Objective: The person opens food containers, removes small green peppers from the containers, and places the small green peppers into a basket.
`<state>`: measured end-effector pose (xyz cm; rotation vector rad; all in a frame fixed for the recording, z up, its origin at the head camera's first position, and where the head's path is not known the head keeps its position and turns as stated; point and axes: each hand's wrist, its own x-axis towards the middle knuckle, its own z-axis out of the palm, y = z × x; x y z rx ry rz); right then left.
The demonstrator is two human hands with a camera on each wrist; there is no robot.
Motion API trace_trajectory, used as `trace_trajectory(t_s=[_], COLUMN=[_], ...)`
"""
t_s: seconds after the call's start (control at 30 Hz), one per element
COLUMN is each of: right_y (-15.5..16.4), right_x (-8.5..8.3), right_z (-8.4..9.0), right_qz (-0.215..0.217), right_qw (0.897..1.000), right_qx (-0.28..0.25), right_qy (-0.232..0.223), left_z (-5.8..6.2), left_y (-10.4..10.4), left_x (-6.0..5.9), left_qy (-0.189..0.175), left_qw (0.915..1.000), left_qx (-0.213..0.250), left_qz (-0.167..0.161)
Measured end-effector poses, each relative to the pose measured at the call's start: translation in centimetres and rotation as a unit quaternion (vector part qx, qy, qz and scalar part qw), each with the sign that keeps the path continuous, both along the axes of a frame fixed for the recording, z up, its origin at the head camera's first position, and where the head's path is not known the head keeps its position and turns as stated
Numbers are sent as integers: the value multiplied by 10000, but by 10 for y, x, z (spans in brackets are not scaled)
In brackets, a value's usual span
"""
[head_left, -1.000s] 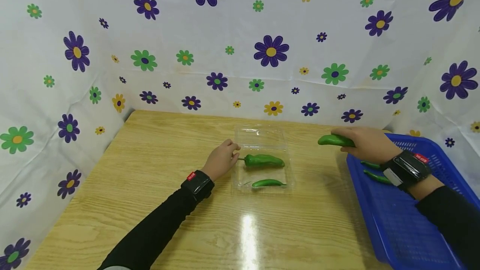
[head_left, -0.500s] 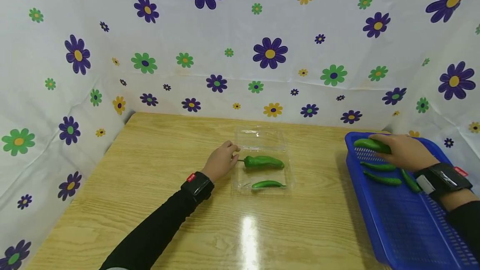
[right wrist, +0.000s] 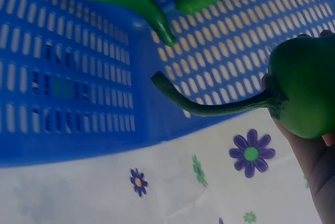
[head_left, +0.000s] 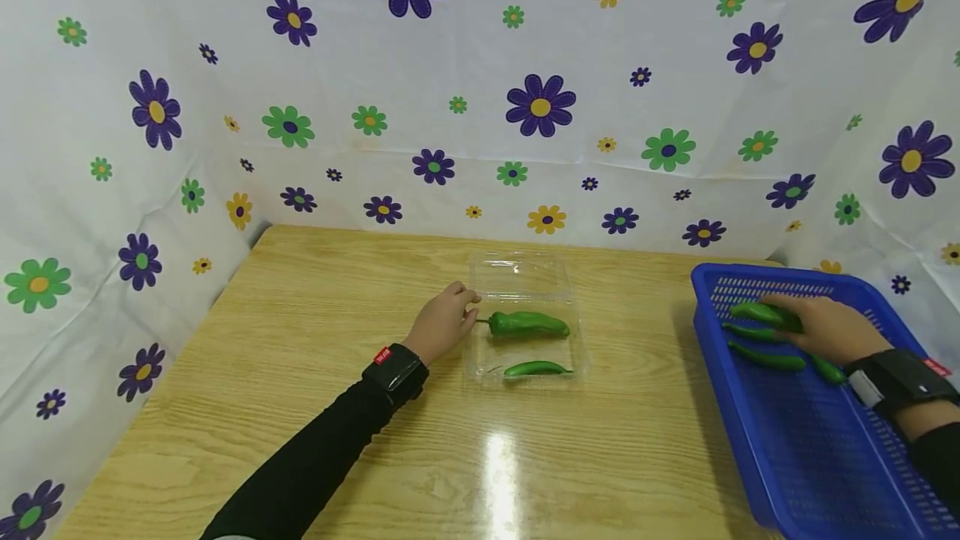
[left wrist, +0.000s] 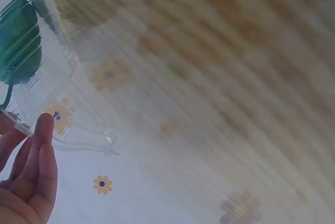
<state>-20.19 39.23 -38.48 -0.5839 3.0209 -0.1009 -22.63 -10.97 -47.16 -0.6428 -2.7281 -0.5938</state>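
The person's right hand point(head_left: 821, 325) is curled round a fat, glossy green pepper with a long curved stem point(head_left: 765, 313), fingers over the top and palm beneath, so the pepper is carried rather than lying free. The right wrist view shows the pepper point(right wrist: 306, 90) pressed into the palm, its stem jutting out over the slotted wall of the blue plastic basket point(right wrist: 68, 98). The hand holds it low inside the basket point(head_left: 817, 473), toward the far end, just beside three slimmer green peppers point(head_left: 765, 357) lying on the mesh floor.

The left hand point(head_left: 442, 322) rests on the wooden table point(head_left: 300, 340) at the left edge of a clear, ribbed plastic clamshell tray point(head_left: 525, 273). Its fingertips point(left wrist: 42, 130) pinch the tray's thin rim, seemingly to steady the light container so it does not slide. The tray's lid lies open, toward the back.

Inside the tray lie two more green peppers: a thick one point(head_left: 527, 323) at the back with its stem pointing toward the left hand, and a thin one point(head_left: 536, 368) nearer the front. They lie roughly parallel and apart.

A white cloth printed with purple, green and yellow flowers point(head_left: 540, 98) screens the table on three sides.
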Motion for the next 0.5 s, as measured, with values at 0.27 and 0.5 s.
trace_trajectory(t_s=[0.27,0.5], right_y=[4,3], right_x=[4,10], right_z=[-22,-38], right_qz=[313,255], right_qw=[9994,9983], right_qx=[-32,85], right_qy=[-146,-511], left_z=[0,-1], left_y=[-1,-1], left_x=[0,0], left_qy=[41,61], left_qw=[10000,10000], left_qx=[73,63], left_qz=[-32,-29])
